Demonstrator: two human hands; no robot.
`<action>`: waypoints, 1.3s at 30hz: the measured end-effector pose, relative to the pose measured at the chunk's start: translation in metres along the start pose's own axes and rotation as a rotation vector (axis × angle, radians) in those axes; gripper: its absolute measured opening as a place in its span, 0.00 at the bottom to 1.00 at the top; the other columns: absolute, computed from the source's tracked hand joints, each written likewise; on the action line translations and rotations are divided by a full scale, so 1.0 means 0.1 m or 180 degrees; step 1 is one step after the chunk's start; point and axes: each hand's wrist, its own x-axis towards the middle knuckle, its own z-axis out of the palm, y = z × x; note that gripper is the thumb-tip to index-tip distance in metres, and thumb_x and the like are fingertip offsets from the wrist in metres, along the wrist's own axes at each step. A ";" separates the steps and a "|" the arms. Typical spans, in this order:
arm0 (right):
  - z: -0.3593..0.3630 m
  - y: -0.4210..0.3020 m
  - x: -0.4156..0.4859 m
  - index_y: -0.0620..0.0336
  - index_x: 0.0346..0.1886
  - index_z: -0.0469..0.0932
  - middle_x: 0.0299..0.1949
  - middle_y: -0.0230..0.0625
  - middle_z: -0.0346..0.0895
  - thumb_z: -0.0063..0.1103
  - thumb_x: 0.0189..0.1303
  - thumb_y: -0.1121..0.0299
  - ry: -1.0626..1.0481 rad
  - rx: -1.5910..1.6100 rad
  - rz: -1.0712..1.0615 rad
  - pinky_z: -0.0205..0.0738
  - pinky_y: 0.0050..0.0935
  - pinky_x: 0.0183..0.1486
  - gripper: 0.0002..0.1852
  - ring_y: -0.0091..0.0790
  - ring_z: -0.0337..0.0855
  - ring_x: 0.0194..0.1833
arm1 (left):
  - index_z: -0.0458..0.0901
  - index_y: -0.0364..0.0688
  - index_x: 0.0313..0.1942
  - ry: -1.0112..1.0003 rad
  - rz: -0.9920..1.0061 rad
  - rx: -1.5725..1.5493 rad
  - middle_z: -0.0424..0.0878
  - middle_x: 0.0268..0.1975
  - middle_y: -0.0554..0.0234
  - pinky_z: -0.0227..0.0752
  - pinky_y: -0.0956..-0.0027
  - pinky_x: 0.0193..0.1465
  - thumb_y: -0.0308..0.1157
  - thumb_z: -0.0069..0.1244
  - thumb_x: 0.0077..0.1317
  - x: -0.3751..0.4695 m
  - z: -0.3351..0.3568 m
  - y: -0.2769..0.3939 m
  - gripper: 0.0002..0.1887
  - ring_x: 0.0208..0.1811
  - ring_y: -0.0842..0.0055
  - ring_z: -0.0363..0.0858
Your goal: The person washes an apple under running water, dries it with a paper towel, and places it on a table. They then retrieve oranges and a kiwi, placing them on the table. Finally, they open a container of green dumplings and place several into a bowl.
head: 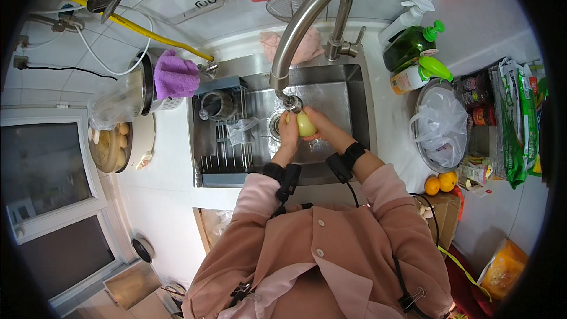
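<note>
A round, pale yellow-green fruit or vegetable (306, 124) is held between both hands over the steel sink basin (325, 97), just below the spout of the curved metal faucet (297, 26). My left hand (289, 130) touches its left side. Around its right and lower side curves my right hand (320, 124). The faucet head hides part of the fingertips. Whether water is running cannot be told. Left of my hands, the drain (274, 125) is partly visible beside a wire rack (228, 141) holding a glass jar (218, 105) and a crumpled clear plastic bag (242, 131).
A pink cloth (305, 46) lies behind the faucet base. On the right stand a green pump bottle (409, 48), a spray bottle (409, 15) and a bowl with a plastic bag (443, 126). A purple cloth (176, 75) hangs at the left. Oranges (432, 184) lie at the lower right.
</note>
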 end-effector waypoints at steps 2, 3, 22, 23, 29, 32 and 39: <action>0.00 -0.01 -0.07 0.53 0.54 0.72 0.51 0.43 0.73 0.46 0.60 0.44 0.0271 -0.0556 -0.0429 0.74 0.55 0.47 0.27 0.49 0.80 0.44 | 0.76 0.43 0.45 -0.0174 -0.0488 0.0308 0.78 0.39 0.66 0.72 0.69 0.41 0.43 0.46 0.64 0.10 -0.01 0.00 0.15 0.39 0.76 0.77; 0.00 -0.01 -0.09 0.53 0.54 0.73 0.51 0.44 0.73 0.47 0.60 0.45 0.0359 -0.0818 -0.0685 0.74 0.54 0.47 0.27 0.51 0.80 0.45 | 0.76 0.44 0.46 -0.0277 -0.0712 0.0457 0.79 0.41 0.65 0.74 0.67 0.42 0.44 0.45 0.65 0.14 -0.02 0.00 0.16 0.41 0.75 0.78; -0.11 0.25 0.25 0.65 0.52 0.73 0.49 0.55 0.73 0.37 0.68 0.59 0.0967 -0.2661 -0.2912 0.67 0.44 0.55 0.21 0.56 0.73 0.51 | 0.75 0.47 0.51 -0.0817 -0.2030 -0.1157 0.80 0.50 0.62 0.74 0.56 0.53 0.46 0.28 0.73 0.50 -0.08 -0.41 0.21 0.50 0.66 0.80; -0.12 0.24 0.25 0.65 0.52 0.73 0.49 0.55 0.73 0.37 0.68 0.59 0.0986 -0.2688 -0.2898 0.67 0.44 0.55 0.21 0.56 0.73 0.51 | 0.75 0.46 0.52 -0.0818 -0.1996 -0.1153 0.80 0.50 0.62 0.74 0.56 0.53 0.45 0.27 0.73 0.50 -0.07 -0.42 0.21 0.50 0.66 0.80; -0.13 0.17 0.25 0.65 0.50 0.74 0.48 0.56 0.74 0.36 0.69 0.57 0.1064 -0.2630 -0.2621 0.66 0.44 0.56 0.22 0.56 0.74 0.50 | 0.74 0.45 0.53 -0.0883 -0.1994 -0.1222 0.79 0.51 0.61 0.73 0.56 0.54 0.45 0.26 0.74 0.50 -0.01 -0.39 0.21 0.51 0.66 0.79; -0.13 0.17 0.26 0.65 0.50 0.74 0.48 0.56 0.74 0.37 0.68 0.57 0.1106 -0.2658 -0.2598 0.66 0.44 0.56 0.22 0.56 0.74 0.51 | 0.74 0.45 0.53 -0.0853 -0.2012 -0.1236 0.79 0.51 0.61 0.73 0.56 0.54 0.46 0.27 0.74 0.49 0.01 -0.36 0.22 0.50 0.66 0.79; -0.19 0.16 0.31 0.65 0.49 0.74 0.47 0.56 0.75 0.37 0.68 0.59 0.1034 -0.2403 -0.2629 0.67 0.44 0.56 0.21 0.56 0.74 0.50 | 0.74 0.46 0.53 -0.1049 -0.1826 -0.1279 0.80 0.50 0.62 0.74 0.57 0.52 0.47 0.29 0.74 0.41 0.06 -0.24 0.21 0.48 0.66 0.80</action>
